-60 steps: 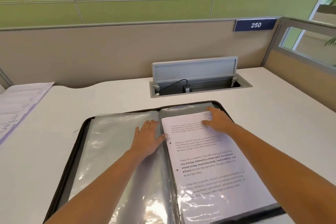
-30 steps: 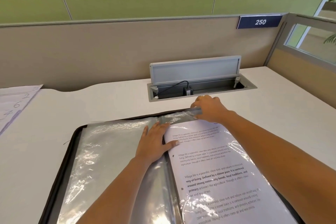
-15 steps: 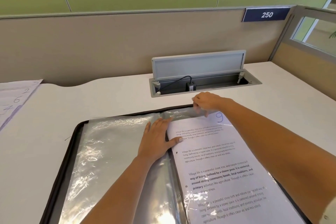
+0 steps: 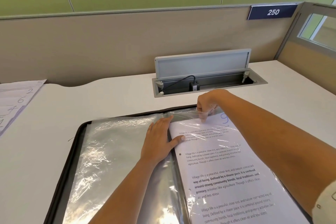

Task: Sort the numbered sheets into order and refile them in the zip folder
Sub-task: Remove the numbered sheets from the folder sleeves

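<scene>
A black zip folder [image 4: 60, 178] lies open on the desk in front of me, with clear plastic sleeves [image 4: 112, 151] on its left page. On the right page sits a printed sheet marked 9 [image 4: 221, 174], partly under a plastic sleeve. My left hand [image 4: 160, 142] lies flat on the left sleeves beside the spine, thumb touching the sheet's edge. My right hand [image 4: 209, 103] pinches the top edge of the right sleeve above the sheet, lifting the plastic. Several other numbered sheets [image 4: 16, 100] lie fanned at the far left of the desk.
An open cable hatch [image 4: 203, 71] with a plug and cord is set into the desk behind the folder. A beige partition with a sign reading 250 [image 4: 272, 12] runs along the back, and a side partition with a window [image 4: 316, 29] stands on the right.
My right hand moved from lying on the sheet's top corner to the sleeve's top edge and pinched it, so the 9 shows again. The left hand stayed flat near the spine.
</scene>
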`<state>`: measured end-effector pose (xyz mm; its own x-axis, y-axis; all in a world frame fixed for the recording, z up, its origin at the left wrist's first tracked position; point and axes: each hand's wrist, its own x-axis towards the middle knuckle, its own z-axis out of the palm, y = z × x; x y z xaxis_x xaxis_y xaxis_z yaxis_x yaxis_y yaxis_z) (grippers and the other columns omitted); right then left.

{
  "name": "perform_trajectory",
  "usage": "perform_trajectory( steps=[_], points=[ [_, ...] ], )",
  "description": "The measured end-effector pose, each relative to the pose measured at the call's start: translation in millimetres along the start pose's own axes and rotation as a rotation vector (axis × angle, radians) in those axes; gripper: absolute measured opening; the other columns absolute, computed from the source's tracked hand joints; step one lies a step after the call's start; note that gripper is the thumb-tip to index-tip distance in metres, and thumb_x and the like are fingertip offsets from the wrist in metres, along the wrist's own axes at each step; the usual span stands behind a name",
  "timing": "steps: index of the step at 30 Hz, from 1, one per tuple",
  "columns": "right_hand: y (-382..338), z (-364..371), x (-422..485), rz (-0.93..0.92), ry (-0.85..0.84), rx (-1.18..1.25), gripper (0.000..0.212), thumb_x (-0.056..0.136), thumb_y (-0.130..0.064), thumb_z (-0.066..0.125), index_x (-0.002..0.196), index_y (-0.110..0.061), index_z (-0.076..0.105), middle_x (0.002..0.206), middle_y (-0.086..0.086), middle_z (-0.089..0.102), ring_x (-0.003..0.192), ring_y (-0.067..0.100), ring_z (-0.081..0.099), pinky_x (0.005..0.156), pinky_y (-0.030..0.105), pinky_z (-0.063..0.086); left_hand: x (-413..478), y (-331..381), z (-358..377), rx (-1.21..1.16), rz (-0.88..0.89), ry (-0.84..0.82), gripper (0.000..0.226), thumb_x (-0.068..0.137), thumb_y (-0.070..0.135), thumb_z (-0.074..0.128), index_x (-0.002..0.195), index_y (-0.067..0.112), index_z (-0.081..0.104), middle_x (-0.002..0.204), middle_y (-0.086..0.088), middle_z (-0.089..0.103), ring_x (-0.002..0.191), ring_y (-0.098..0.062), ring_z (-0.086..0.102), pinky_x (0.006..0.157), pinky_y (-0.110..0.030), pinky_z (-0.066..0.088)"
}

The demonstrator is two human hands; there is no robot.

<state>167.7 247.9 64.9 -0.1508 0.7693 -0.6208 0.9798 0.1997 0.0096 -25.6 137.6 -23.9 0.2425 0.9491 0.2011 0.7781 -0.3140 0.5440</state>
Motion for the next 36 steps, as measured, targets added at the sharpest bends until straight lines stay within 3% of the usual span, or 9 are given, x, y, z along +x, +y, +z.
perform_trajectory(
  steps=[4, 7, 10, 14, 21, 26, 29, 33, 36],
  points=[
    [-1.0, 0.5, 2.1, 0.005, 0.007, -0.066, 0.031, 0.077, -0.034, 0.075, 0.085, -0.011, 0.057, 0.077, -0.001, 0.057, 0.077, 0.020, 0.055, 0.071, 0.027, 0.046, 0.7, 0.0, 0.7, 0.001, -0.006, 0.000, 0.076, 0.085, 0.054, 0.057, 0.146, 0.022, 0.027, 0.149, 0.002, 0.034, 0.138, -0.015, 0.027, 0.117, -0.036, 0.014],
    [-0.3, 3.3, 5.1, 0.009, -0.056, -0.008, 0.040, 0.075, -0.030, 0.077, 0.103, -0.006, 0.060, 0.100, 0.008, 0.064, 0.087, 0.022, 0.063, 0.084, 0.030, 0.052, 0.6, -0.4, 1.1, 0.003, -0.007, 0.004, 0.076, 0.085, 0.054, 0.057, 0.147, 0.022, 0.027, 0.149, 0.003, 0.034, 0.138, -0.015, 0.026, 0.117, -0.036, 0.013],
    [2.9, 3.7, 3.8, -0.017, -0.036, -0.045, 0.046, 0.078, -0.034, 0.073, 0.114, -0.007, 0.061, 0.104, 0.006, 0.062, 0.093, 0.023, 0.060, 0.083, 0.029, 0.047, 0.1, -0.3, 1.1, 0.003, -0.010, 0.004, 0.076, 0.085, 0.054, 0.057, 0.147, 0.022, 0.026, 0.149, 0.003, 0.034, 0.138, -0.015, 0.026, 0.117, -0.037, 0.013],
    [9.7, 3.1, 7.2, -0.034, 0.003, 0.016, 0.038, 0.081, -0.030, 0.071, 0.107, -0.006, 0.060, 0.100, 0.007, 0.062, 0.096, 0.024, 0.058, 0.084, 0.031, 0.043, -0.2, 0.0, 1.6, 0.003, -0.014, 0.006, 0.076, 0.085, 0.056, 0.055, 0.147, 0.023, 0.025, 0.149, 0.003, 0.033, 0.138, -0.015, 0.026, 0.118, -0.037, 0.014],
    [15.8, -6.2, 13.9, -0.082, 0.420, 0.099, 0.004, 0.089, -0.017, 0.059, 0.093, -0.016, 0.061, 0.095, -0.001, 0.058, 0.089, 0.018, 0.052, 0.077, 0.029, 0.037, -1.0, 0.8, 1.2, -0.007, 0.001, 0.016, 0.076, 0.084, 0.056, 0.056, 0.146, 0.023, 0.027, 0.147, 0.005, 0.035, 0.136, -0.013, 0.028, 0.117, -0.036, 0.013],
    [11.0, -7.2, 23.3, 0.053, 0.811, 0.041, 0.015, 0.097, -0.023, 0.048, 0.107, -0.019, 0.059, 0.108, 0.005, 0.063, 0.102, 0.024, 0.056, 0.095, 0.040, 0.037, -1.3, 1.0, 1.8, -0.018, -0.001, 0.016, 0.076, 0.084, 0.056, 0.056, 0.145, 0.022, 0.028, 0.146, 0.007, 0.036, 0.135, -0.012, 0.029, 0.117, -0.038, 0.015],
    [11.3, -11.8, 25.7, 0.090, 1.017, 0.071, 0.015, 0.098, -0.020, 0.046, 0.105, -0.019, 0.059, 0.106, 0.006, 0.063, 0.106, 0.025, 0.050, 0.093, 0.040, 0.034, -1.3, 1.5, 1.7, -0.013, -0.006, 0.015, 0.076, 0.084, 0.056, 0.057, 0.145, 0.022, 0.028, 0.146, 0.007, 0.037, 0.135, -0.012, 0.030, 0.117, -0.038, 0.015],
    [19.3, -10.3, 24.1, 0.100, 0.995, 0.106, 0.022, 0.093, -0.026, 0.055, 0.114, -0.021, 0.059, 0.129, 0.005, 0.052, 0.124, 0.026, 0.039, 0.102, 0.048, 0.029, -2.0, 1.6, 1.6, 0.018, -0.003, 0.009, 0.075, 0.084, 0.057, 0.055, 0.145, 0.023, 0.029, 0.146, 0.008, 0.036, 0.135, -0.011, 0.029, 0.118, -0.037, 0.012],
    [33.0, 1.5, 22.4, 0.216, 0.900, 0.340, 0.052, 0.086, -0.026, 0.066, 0.133, -0.020, 0.043, 0.140, 0.009, 0.040, 0.131, 0.030, 0.034, 0.104, 0.051, 0.030, -1.8, 0.9, 2.1, 0.031, -0.005, 0.007, 0.074, 0.084, 0.058, 0.054, 0.144, 0.024, 0.029, 0.146, 0.008, 0.036, 0.135, -0.010, 0.030, 0.118, -0.037, 0.014]
  ],
)
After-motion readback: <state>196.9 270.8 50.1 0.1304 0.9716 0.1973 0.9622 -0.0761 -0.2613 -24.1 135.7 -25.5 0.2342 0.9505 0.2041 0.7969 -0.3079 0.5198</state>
